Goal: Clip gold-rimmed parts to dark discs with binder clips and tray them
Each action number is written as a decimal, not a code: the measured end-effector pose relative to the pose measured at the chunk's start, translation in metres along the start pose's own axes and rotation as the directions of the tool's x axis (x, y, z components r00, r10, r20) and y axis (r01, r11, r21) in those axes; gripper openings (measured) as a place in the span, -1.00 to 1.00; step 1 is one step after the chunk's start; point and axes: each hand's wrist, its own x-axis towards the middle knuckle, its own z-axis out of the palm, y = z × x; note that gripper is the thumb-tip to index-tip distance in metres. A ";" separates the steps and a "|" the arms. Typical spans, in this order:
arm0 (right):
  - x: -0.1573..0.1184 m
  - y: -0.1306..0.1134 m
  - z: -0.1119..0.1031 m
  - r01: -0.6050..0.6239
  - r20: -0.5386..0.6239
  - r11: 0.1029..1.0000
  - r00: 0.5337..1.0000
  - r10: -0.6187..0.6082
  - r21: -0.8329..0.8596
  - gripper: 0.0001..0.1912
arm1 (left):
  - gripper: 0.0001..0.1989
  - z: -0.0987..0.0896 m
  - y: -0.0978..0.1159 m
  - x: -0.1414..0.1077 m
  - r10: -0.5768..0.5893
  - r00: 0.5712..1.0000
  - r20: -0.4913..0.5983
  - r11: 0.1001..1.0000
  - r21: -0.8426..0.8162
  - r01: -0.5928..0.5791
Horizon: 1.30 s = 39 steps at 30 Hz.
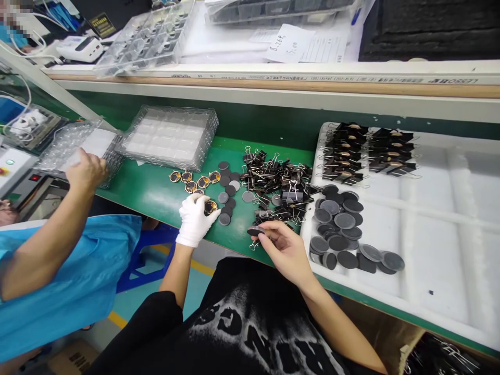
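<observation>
My left hand (pixel 196 219), in a white glove, has its thumb and fingers around a gold-rimmed round piece (pixel 210 207) on the green table; its fingers are closed on it. Several similar gold-rimmed pieces (pixel 203 182) lie just beyond. My bare right hand (pixel 283 247) pinches a dark round disc (pixel 255 230) above the table's front edge. Loose grey and black discs (pixel 224 197) lie between my hands. Behind my right hand is a heap of black binder clips (pixel 273 177).
A white foam tray (pixel 441 224) at right holds rows of clamped clips (pixel 346 151) and piled discs (pixel 345 221). Stacked clear plastic trays (pixel 170 135) stand at back left. A co-worker's hand (pixel 86 169) touches plastic packaging at far left. A shelf edge (pixel 273 83) crosses above the table.
</observation>
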 end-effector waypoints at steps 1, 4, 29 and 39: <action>0.000 -0.001 0.001 0.011 -0.006 1.000 1.000 -0.011 -0.003 -0.86 | -0.51 0.005 -0.001 -0.002 0.047 0.998 -0.041 0.998 -0.037 -0.048; 0.002 -0.003 0.005 0.087 -0.042 0.995 0.995 -0.089 -0.047 -0.89 | -0.53 0.018 -0.003 -0.006 0.071 0.989 -0.127 0.987 -0.136 -0.088; -0.009 -0.018 -0.044 -0.152 -0.020 0.988 0.988 0.151 -0.024 -0.57 | -0.43 -0.056 0.124 -0.001 0.791 0.605 0.091 0.566 -0.483 -0.668; -0.010 -0.017 -0.056 -0.159 -0.128 0.941 0.970 0.205 0.299 -0.73 | -0.55 -0.008 0.124 0.061 0.291 0.918 0.270 0.947 -0.216 -0.237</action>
